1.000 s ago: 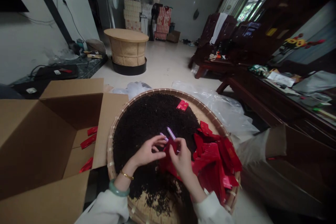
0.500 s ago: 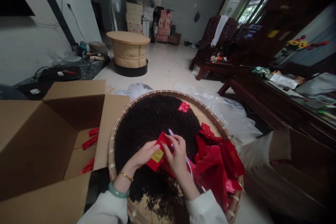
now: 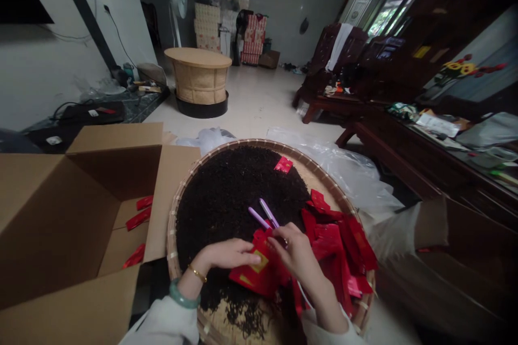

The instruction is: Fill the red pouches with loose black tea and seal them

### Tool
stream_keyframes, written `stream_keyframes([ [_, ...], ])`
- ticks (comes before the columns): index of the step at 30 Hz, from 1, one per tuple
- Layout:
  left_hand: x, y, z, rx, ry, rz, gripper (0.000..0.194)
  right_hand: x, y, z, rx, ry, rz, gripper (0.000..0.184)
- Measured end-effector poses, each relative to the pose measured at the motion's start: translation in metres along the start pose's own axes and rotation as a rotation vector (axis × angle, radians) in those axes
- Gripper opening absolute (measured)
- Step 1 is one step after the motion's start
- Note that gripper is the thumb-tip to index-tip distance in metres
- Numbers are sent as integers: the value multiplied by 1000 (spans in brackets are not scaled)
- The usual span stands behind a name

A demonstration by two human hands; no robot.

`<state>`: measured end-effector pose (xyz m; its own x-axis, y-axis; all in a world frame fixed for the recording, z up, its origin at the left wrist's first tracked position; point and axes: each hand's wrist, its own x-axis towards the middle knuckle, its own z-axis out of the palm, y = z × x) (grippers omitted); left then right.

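My left hand [image 3: 229,253], with a gold bracelet and a green bangle, holds a red packet [image 3: 246,279] with a gold label, thumb on its face. Fingers of my right hand [image 3: 297,250] pinch together at the packet's upper right edge; part of the contact is hidden. Just beyond, a purple two-armed tool [image 3: 259,218] lies with its arms apart on dark, tea-like leaves [image 3: 226,188]. Its rear end disappears behind my right hand, and a white cord [image 3: 303,295] shows below. Beside that hand, several red packets [image 3: 335,248] form a heap.
A round woven tray [image 3: 174,226] carries the leaves and packets. One small red packet [image 3: 284,165] lies at its far side. Left stands an open cardboard box [image 3: 48,226] with several red packets inside. Clear plastic [image 3: 343,167] lies behind the tray; another carton [image 3: 465,232] stands right.
Both hands have shifted right, the right hand also towards me. The labelled packet has moved lower and lies flatter. Both arms of the purple tool now show.
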<state>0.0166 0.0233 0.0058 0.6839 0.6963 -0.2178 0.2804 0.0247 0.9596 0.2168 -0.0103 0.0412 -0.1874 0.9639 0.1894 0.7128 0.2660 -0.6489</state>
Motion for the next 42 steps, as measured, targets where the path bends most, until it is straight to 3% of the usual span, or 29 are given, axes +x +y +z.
stream_keyframes([
  [3,4,6,-5,72,-9,27,29,0,0,-5,33,57,92,21],
  [7,5,13,-11,66,196,12,38,5,-5,8,193,124,157,24],
  [13,-1,16,-22,99,285,51,34,17,-7,30,674,-45,268,26],
  [18,-8,20,-30,182,394,37,36,19,-7,41,856,-77,246,29],
  [23,-17,25,-33,340,488,59,33,18,-16,50,1067,-298,351,43],
  [26,-19,25,-33,342,500,98,27,21,-17,55,1164,-350,363,43],
  [31,-17,15,-29,369,747,127,25,27,-12,60,1177,-287,379,47],
  [38,-14,8,-29,386,744,73,30,26,-19,57,1250,-374,397,49],
  [40,-16,9,-27,492,743,123,26,28,-19,57,1188,-351,383,50],
  [42,-18,11,-22,699,693,190,36,31,-17,56,1097,-303,350,51],
])
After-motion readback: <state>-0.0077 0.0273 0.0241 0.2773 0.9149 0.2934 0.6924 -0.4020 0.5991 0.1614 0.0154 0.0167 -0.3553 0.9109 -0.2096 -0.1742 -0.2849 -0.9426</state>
